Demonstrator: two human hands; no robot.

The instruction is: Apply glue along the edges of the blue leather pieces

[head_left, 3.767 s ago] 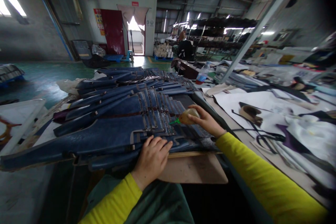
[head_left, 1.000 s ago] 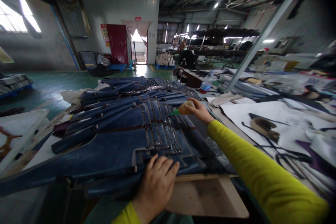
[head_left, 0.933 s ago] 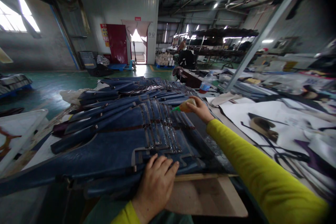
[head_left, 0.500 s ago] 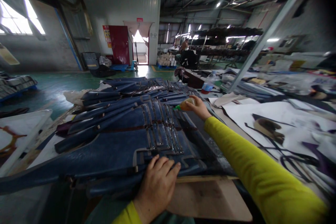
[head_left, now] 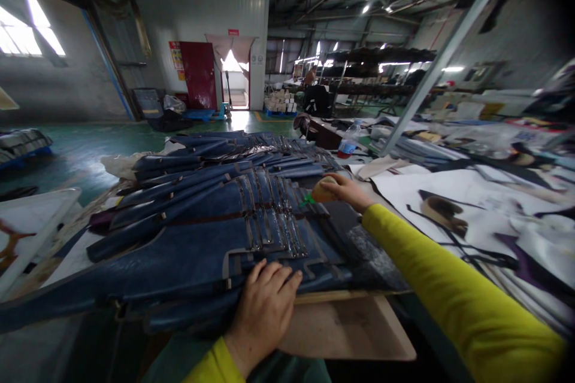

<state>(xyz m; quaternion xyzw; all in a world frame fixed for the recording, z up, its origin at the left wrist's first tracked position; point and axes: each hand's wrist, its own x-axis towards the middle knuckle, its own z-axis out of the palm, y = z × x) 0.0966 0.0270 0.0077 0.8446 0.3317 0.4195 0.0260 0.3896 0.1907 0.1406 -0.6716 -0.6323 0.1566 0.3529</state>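
My right hand [head_left: 348, 192] grips a small squeeze bottle [head_left: 324, 190] of yellowish liquid, its green nozzle [head_left: 308, 198] tipped toward the right ends of the blue leather-like pieces [head_left: 193, 248]. Those pieces overlap in a stack, with grey edges and a brown stripe across. Wet-looking glossy bands [head_left: 269, 215] run along their overlapped edges. On the near edge of the stack rests my left hand [head_left: 267, 305], fingers spread out and holding nothing. Whether the nozzle touches a piece I cannot tell.
A bottle with a red bottom [head_left: 348, 142] stands beyond my right hand. To the right lie white sheets [head_left: 404, 188] with dark straps and scraps. A slanted metal post [head_left: 431, 84] rises there. A wooden board [head_left: 350, 329] juts out near me; a white tray [head_left: 58, 209] is at left.
My right hand has drawn a little nearer with the bottle, and the nozzle sits lower, by the right ends of the pieces. My left hand stays on the stack. The view has shifted slightly.
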